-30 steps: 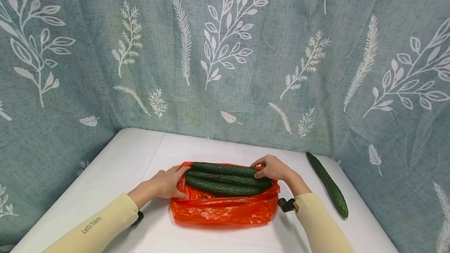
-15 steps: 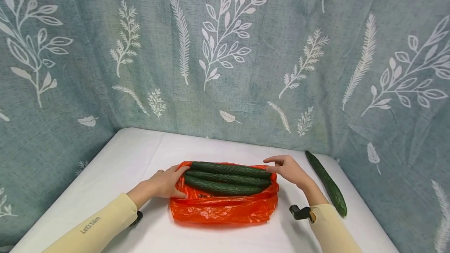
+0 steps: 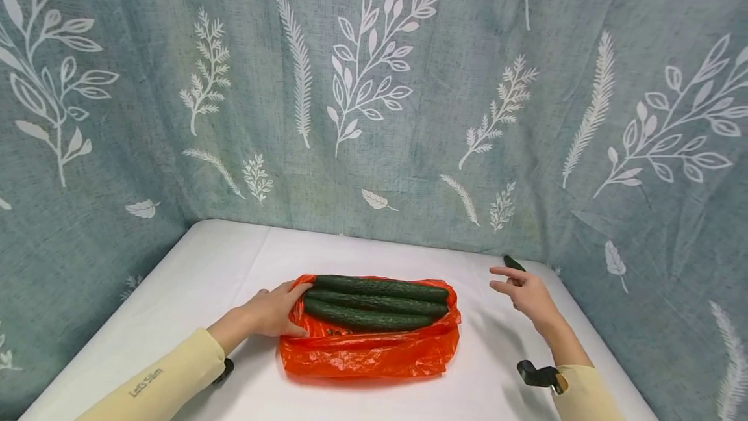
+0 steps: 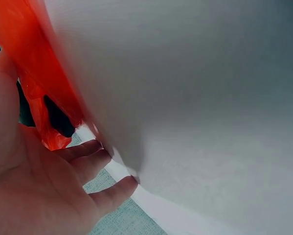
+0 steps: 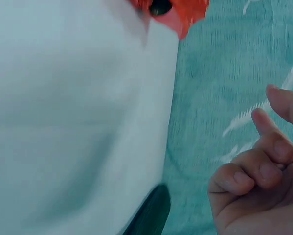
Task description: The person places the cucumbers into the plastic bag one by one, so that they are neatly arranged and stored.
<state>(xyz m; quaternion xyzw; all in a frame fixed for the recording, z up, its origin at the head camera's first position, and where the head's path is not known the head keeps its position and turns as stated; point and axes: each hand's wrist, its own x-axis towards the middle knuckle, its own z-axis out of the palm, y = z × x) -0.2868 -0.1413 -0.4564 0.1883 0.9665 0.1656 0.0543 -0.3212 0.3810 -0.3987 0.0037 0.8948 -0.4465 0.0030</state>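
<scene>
A red plastic bag (image 3: 374, 353) lies with its mouth spread wide, holding three dark green cucumbers (image 3: 374, 304) side by side. My left hand (image 3: 271, 310) rests at the bag's left end, thumb at the front rim and forefinger toward the back. In the left wrist view its other fingers (image 4: 114, 193) are apart and relaxed beside the red film. To the right of the bag, my right hand (image 3: 532, 297) hangs above the table with nothing in it, thumb and forefinger extended, the others loosely curled. A loose cucumber (image 3: 512, 263) shows its tip beyond that hand, which hides the rest.
A white cloth covers the table (image 3: 257, 252). Behind and along the sides hangs a teal curtain (image 3: 374, 187) with white leaf prints. Black wrist cameras (image 3: 534, 373) sit at both sleeve ends. The loose cucumber's end (image 5: 153, 213) shows low in the right wrist view.
My right hand has let go of the cucumbers in the bag and moved right, toward the loose cucumber. My left hand keeps its place at the bag.
</scene>
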